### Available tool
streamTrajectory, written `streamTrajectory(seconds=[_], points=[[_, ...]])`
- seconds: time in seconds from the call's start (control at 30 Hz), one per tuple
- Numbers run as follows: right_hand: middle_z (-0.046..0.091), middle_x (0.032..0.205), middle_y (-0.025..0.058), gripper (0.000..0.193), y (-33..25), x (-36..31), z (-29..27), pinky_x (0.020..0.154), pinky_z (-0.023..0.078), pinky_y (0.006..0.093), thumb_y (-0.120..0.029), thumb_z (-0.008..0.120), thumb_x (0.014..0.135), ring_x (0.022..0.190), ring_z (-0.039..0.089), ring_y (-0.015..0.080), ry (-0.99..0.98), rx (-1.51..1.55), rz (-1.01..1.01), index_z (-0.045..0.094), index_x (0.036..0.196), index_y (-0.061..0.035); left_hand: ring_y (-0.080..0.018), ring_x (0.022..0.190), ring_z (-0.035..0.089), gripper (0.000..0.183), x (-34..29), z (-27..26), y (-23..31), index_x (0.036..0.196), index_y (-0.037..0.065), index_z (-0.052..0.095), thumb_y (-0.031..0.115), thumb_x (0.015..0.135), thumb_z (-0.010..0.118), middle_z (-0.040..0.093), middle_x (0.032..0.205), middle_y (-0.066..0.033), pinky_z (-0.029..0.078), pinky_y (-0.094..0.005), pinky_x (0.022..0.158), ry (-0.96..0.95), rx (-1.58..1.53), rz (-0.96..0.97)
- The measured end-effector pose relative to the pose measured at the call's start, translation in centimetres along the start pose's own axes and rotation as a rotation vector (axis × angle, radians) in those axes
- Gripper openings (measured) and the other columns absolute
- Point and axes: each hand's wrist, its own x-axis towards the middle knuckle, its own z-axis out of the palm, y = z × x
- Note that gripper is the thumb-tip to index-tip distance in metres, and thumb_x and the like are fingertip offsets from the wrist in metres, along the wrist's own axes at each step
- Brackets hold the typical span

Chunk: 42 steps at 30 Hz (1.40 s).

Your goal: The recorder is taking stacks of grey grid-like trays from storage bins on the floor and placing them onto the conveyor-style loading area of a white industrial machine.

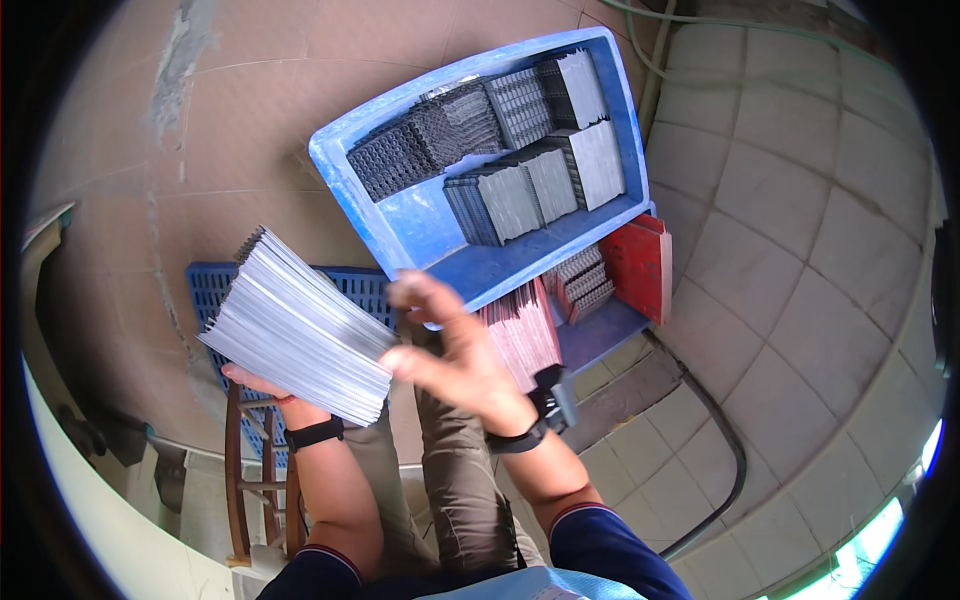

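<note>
A thick stack of thin grey metal-looking plates (300, 330) with ridged edges lies tilted across my left hand (256, 382). The fingers of that hand show at the stack's lower left edge, and the rest is hidden beneath it. At the stack's right end is my right hand (455, 355), its thumb and fingers apart and slightly blurred. Whether the thumb touches the plates I cannot tell. Beyond the hands stands a blue plastic bin (420, 215) holding several blocks of similar grey plates (515, 205) and dark mesh-patterned stacks (395, 158).
Beneath the bin's near side is a cart with reddish plates (520, 335), a red panel (640, 268) and a curved metal handle (735, 440). A blue slatted crate (215, 287) sits under the held stack, beside a brown wooden frame (238, 490). A green hose (720, 20) runs along the back.
</note>
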Motion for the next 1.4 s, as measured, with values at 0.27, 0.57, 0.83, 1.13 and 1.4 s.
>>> streamTrajectory(seconds=[0.27,0.57,0.83,1.13,1.4], points=[[0.062,0.098,0.0057,0.027,6.9,1.7,-13.0,0.082,0.045,0.0231,-0.008,0.065,0.086,0.093,0.058,0.011,0.47,-0.155,0.155,0.058,0.109,0.0036,-0.0281,0.134,0.032,0.072,2.7,2.6,-1.0,0.144,0.01,0.029,0.059,0.091,0.026,0.032,0.147,-0.0087,0.021,-0.0435,0.112,-0.321,-0.039,-0.01],[0.055,0.117,0.0296,0.079,12.6,17.8,-9.3,0.094,0.044,0.0374,-0.041,0.076,0.072,0.11,0.056,0.0341,0.57,-0.42,0.188,0.047,0.12,0.0141,-0.0285,0.138,0.024,0.073,2.1,-0.7,2.5,0.146,0.011,0.024,0.06,0.091,0.026,0.027,0.15,-0.0076,0.017,-0.0444,0.113,-0.258,-0.025,-0.021],[0.046,0.128,0.0284,0.098,19.8,25.3,-11.0,0.099,0.04,0.0369,-0.035,0.082,0.067,0.117,0.049,0.0368,0.947,0.024,0.49,0.029,0.128,0.0188,-0.0357,0.133,0.031,0.091,0.4,-2.3,3.9,0.145,0.013,0.025,0.074,0.079,0.037,0.03,0.147,-0.0122,0.03,-0.0525,0.106,0.024,-0.313,0.136],[0.05,0.127,0.0155,0.066,18.6,25.4,-11.9,0.089,0.042,0.0538,-0.025,0.078,0.073,0.11,0.052,0.035,0.976,0.347,0.289,0.045,0.124,0.0025,-0.0351,0.13,0.035,0.098,1.2,-2.0,4.0,0.143,0.012,0.028,0.077,0.072,0.046,0.034,0.143,-0.0153,0.036,-0.0529,0.102,0.181,-0.161,0.175],[0.05,0.129,0.016,0.059,16.8,25.8,-11.9,0.093,0.043,0.0453,-0.028,0.069,0.083,0.11,0.052,0.0317,0.947,0.73,0.452,0.047,0.127,0.0045,-0.0346,0.127,0.039,0.104,2.1,-1.6,3.5,0.141,0.011,0.031,0.079,0.066,0.055,0.037,0.139,-0.0181,0.041,-0.0533,0.098,0.267,-0.042,0.119]])
